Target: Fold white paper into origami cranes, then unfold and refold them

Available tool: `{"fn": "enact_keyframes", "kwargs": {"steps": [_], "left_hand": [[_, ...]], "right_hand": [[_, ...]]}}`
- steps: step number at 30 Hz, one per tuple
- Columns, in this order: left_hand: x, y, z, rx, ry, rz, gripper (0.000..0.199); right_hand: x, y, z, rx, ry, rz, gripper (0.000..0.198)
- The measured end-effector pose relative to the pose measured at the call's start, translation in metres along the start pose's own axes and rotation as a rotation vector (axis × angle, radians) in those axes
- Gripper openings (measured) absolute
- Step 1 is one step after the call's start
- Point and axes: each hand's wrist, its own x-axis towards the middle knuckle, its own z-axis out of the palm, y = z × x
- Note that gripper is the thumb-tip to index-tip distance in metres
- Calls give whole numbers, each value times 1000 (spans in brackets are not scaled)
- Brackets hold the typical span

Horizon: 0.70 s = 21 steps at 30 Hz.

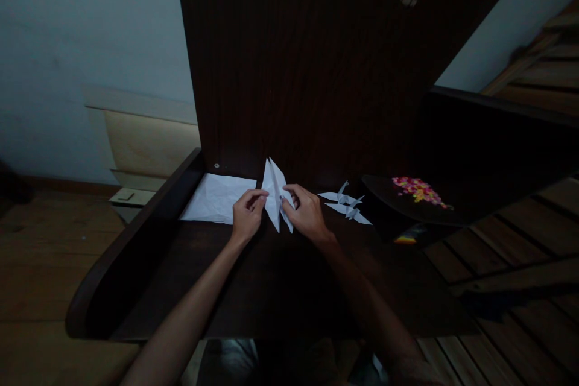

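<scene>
Between my two hands is a folded white paper (272,190) with long pointed flaps, held up above the dark desk. My left hand (248,212) pinches its left edge between thumb and fingers. On the other side, my right hand (306,210) grips the right flap, the thumb pressed against the fold. A flat white sheet of paper (217,198), perhaps a stack, lies to the left of my left hand. Two small folded paper cranes (348,210) rest on the desk to the right of my right hand.
The dark wooden desk (289,295) has a raised side panel (136,241) on the left and a tall back board (307,72). At the right, a dark shelf (384,199) bears a pink and yellow flower pattern (420,192). Wooden slats (534,241) stand beyond it.
</scene>
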Motion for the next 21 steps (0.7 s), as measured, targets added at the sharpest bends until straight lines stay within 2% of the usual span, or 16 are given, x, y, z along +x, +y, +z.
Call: {"fn": "enact_keyframes", "kwargs": {"steps": [5,8,10,13,17,21], "left_hand": [[-2,6,2,-43,-72,-77,22],[-2,6,3,-41,-56,-85,24],[-1,6,3,-23,-41,-69,21],[1,4,1,-25,-46,-34,19],[5,0,-1,-81,-47,-27,23],[6,-6,-1,-166,-68,-67,28]], "right_hand": [[-4,-3,5,-66,51,-96,20],[-6,-4,10,-102,58,-161,22],[-7,-5,11,-74,68,-158,23],[-7,-7,9,20,100,-93,20],[-2,-5,4,170,118,69,20],[4,4,4,599,42,318,22]]}}
